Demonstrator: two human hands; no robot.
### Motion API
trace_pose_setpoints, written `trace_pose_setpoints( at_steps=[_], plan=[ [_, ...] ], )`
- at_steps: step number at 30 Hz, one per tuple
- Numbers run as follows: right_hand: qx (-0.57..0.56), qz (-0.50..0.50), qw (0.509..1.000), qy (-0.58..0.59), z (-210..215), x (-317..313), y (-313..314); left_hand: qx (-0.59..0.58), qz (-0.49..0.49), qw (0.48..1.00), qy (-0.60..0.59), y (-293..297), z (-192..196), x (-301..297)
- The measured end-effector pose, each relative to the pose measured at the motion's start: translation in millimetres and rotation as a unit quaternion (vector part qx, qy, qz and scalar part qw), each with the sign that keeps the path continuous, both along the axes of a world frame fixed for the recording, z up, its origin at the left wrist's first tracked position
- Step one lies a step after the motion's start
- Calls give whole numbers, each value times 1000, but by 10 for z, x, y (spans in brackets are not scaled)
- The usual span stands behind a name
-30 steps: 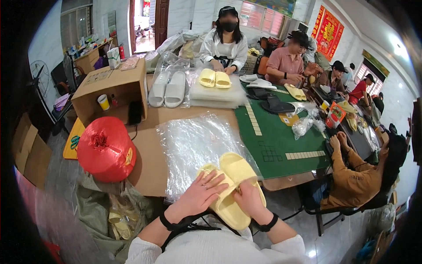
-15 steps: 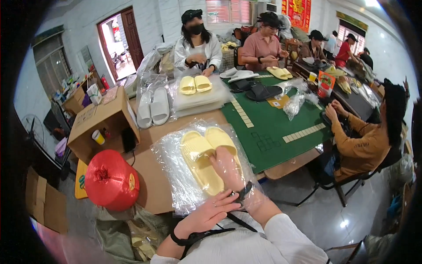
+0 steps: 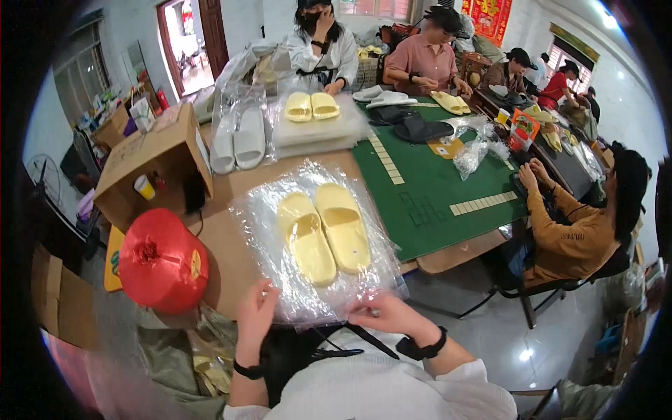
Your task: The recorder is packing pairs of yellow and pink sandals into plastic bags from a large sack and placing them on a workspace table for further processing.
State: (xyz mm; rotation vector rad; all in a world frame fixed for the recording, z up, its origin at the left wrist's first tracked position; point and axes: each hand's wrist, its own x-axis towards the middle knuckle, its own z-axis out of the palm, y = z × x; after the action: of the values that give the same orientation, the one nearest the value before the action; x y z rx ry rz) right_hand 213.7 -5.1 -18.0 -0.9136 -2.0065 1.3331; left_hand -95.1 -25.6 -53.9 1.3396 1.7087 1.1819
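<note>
A pair of pale yellow slippers (image 3: 342, 229) lies side by side, toes pointing away from me, inside a clear plastic bag (image 3: 262, 238) at the table's near edge. More clear bags appear to be stacked flat beneath it. My left hand (image 3: 256, 309) is beside the bag's near left corner, fingers raised and apart, holding nothing. At the near right edge, my right hand (image 3: 392, 313) pinches the bag's open end between thumb and fingers. Dark bands circle both my wrists.
Left of the bag sit a red roll of plastic twine (image 3: 164, 260) and an open cardboard box (image 3: 150, 164). Beyond lie bagged grey slippers (image 3: 249, 138) and bagged yellow slippers (image 3: 324, 106) on a stack of bags. A green mat (image 3: 420, 210) covers the right table; co-workers sit around it.
My right hand has come out of the bag, leaving both yellow slippers inside, and moved to its near edge. My left hand has moved left, off my right wrist.
</note>
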Motion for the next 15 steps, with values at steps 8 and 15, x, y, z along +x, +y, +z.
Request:
trace_pose_setpoints(
  at_steps=[8, 15],
  plan=[
    [-114, -313, 936, 112, 143, 887, 266, -157, -57, 986, 16, 161, 33, 184],
    [-145, -210, 958, -134, -440, 819, 636, -111, -114, 987, -25, 106, -195, 109]
  ],
)
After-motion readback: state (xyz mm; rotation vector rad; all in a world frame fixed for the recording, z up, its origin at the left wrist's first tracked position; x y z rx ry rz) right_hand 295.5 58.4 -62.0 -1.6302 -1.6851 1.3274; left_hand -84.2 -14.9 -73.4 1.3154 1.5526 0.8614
